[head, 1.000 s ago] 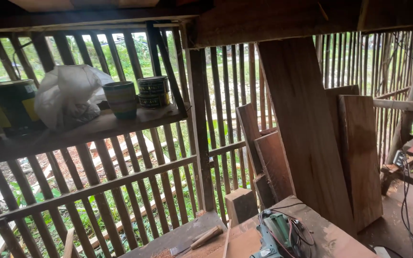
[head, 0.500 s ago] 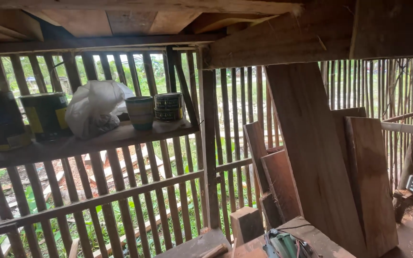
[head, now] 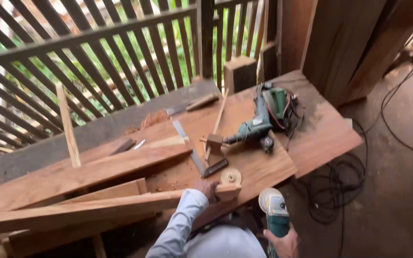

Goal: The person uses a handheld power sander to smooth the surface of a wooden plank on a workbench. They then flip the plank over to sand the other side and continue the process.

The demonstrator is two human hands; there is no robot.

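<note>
My left hand (head: 207,187), in a pale long sleeve, grips the end of a long narrow wooden plank (head: 96,206) that lies across the workbench (head: 264,167). Low at the bench's front edge, my right hand (head: 283,242) holds a green angle grinder (head: 274,212) with its round disc facing up. A small round wooden disc (head: 231,176) lies just beyond the plank's end. A metal try square (head: 194,152) rests on the bench behind my left hand.
A green electric drill (head: 259,122) with a tangled cord lies on the bench by a small wood block (head: 214,142). Wider boards (head: 72,174) lie at left. A slatted wooden railing (head: 96,62) runs behind. Black cables (head: 335,191) coil on the dirt floor at right.
The view has swung down from the shelf with pots and a bag on the slatted wall to the workbench, bringing both my hands, the plank and the grinder into sight.
</note>
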